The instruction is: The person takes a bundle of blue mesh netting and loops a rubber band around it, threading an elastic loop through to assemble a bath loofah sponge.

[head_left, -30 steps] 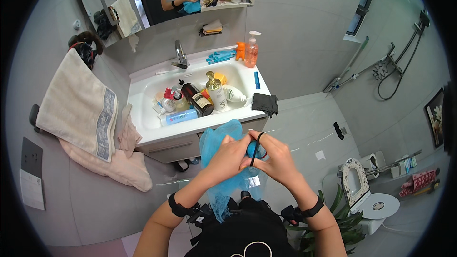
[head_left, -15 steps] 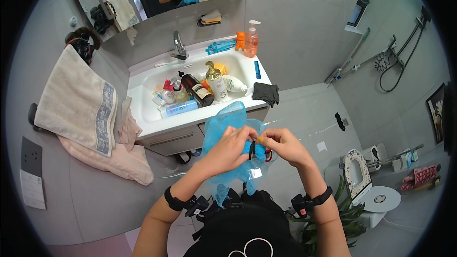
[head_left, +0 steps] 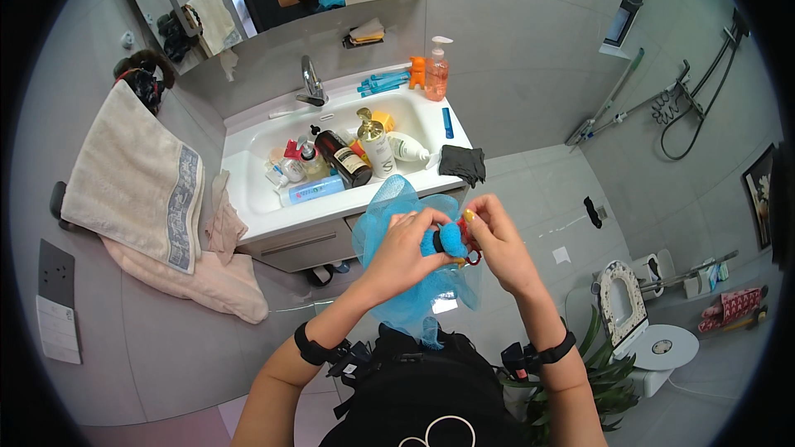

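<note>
My left hand is closed round a gathered neck of light blue mesh netting, whose loose folds spread out below and beyond my fingers. A black band circles the bunched part, and a rounded blue bulge sticks out towards the right. Beside that bulge, my right hand pinches at a red elastic band, thumb and forefinger together. Part of the red band is hidden by the fingers. Both hands are in front of the washbasin's near edge, above my lap.
A white washbasin ahead holds a brown pump bottle, a white pump bottle, a blue tube and other bottles. A dark cloth lies on its right corner. Towels hang at left; a plant and toilet stand at right.
My right hand has shifted up and right, away from the black band to the red one. The left hand has turned slightly round the netting, baring the blue bulge.
</note>
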`<action>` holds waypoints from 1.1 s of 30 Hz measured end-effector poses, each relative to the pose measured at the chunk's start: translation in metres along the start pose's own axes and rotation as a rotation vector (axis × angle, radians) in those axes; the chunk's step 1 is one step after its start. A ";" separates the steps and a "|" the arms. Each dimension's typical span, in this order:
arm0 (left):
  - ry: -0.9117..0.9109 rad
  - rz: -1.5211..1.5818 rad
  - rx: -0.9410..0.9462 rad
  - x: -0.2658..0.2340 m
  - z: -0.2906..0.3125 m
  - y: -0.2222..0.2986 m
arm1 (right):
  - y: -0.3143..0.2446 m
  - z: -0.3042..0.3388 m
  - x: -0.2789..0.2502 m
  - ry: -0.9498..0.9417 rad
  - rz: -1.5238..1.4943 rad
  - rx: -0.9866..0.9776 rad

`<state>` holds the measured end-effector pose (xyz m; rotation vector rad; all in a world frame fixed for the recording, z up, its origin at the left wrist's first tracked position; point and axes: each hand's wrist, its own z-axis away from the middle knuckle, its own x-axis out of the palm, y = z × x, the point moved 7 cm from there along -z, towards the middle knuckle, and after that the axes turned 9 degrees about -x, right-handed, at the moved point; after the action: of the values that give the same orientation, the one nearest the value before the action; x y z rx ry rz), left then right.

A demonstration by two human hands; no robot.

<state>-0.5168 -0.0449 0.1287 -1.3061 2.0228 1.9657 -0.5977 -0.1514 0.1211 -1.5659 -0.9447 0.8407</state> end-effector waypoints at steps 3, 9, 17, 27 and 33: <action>-0.003 -0.007 0.055 -0.003 -0.001 0.000 | 0.003 -0.001 -0.008 0.207 -0.199 0.051; 0.050 0.248 0.071 -0.011 -0.007 -0.003 | -0.001 -0.003 -0.001 0.144 -0.299 0.056; -0.270 1.050 -0.375 0.010 -0.007 -0.028 | -0.017 -0.010 0.005 0.063 -0.279 -0.028; -0.498 0.413 -0.391 0.039 -0.005 -0.030 | -0.005 -0.033 0.007 -0.137 -0.099 0.037; -0.283 0.845 -0.506 0.028 -0.018 -0.050 | -0.023 -0.027 -0.028 0.233 0.233 -0.264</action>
<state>-0.4974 -0.0666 0.0765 -0.0810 2.2004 2.9197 -0.5894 -0.1853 0.1495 -1.9835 -0.7347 0.6930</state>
